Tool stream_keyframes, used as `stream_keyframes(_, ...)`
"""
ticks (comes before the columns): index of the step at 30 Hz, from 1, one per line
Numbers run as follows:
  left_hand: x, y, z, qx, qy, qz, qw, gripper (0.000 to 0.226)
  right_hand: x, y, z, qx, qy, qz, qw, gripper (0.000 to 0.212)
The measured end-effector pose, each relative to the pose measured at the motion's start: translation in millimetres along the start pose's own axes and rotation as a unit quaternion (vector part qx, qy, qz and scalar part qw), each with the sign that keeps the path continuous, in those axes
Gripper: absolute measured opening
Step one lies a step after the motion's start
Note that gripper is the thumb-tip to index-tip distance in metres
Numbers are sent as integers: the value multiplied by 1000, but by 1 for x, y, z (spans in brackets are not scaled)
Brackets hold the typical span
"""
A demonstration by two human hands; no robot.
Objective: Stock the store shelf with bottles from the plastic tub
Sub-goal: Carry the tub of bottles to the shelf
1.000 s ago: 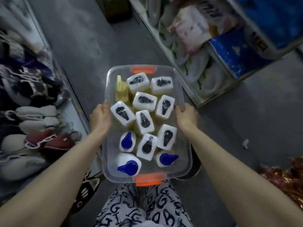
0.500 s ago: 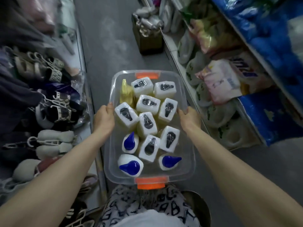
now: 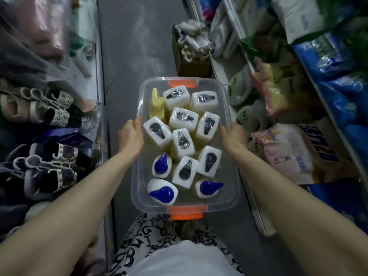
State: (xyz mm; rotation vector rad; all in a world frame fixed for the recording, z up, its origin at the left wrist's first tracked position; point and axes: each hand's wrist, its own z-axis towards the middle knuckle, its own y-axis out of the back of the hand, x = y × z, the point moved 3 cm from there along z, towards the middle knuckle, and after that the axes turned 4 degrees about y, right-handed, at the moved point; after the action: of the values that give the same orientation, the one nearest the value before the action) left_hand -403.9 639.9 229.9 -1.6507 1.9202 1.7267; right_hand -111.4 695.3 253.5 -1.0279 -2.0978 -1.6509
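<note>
I carry a clear plastic tub [image 3: 236, 182] with orange handles at its near and far ends, held out in front of me over a grey aisle floor. My left hand [image 3: 130, 136] grips its left rim and my right hand [image 3: 233, 137] grips its right rim. Inside stand several white square bottles [image 3: 183, 143] with black caps under clear wrap, three white bottles with blue pointed caps [image 3: 162, 191], and one yellow bottle [image 3: 157, 107] at the far left. The store shelf [image 3: 256, 206] runs along my right side.
The right shelf holds bagged goods, a pink and white pack [image 3: 288, 154] and blue packs [image 3: 342, 90]. A brown carton [image 3: 191, 56] of small items stands on the floor ahead beside the shelf. Shoes on hangers [image 3: 49, 110] line a rack on the left.
I have moved forward along the aisle with the tub; the carton and the shelf goods have come closer. Both hands keep the same hold on the rims.
</note>
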Motion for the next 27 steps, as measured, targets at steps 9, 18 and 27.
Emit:
stream_keyframes(9,-98,14,173,-9,-6,-4,1000,49,116,-25,156,-17,-4,-17,1000,28)
stream_keyframes(18,-203,8,348,-51,25,-13,998,45,242,-41,363,18,42,-54,998,30)
stream_keyframes(27,-307,26,546,-52,32,-43,997,49,387,-71,542,33,55,-55,996,32)
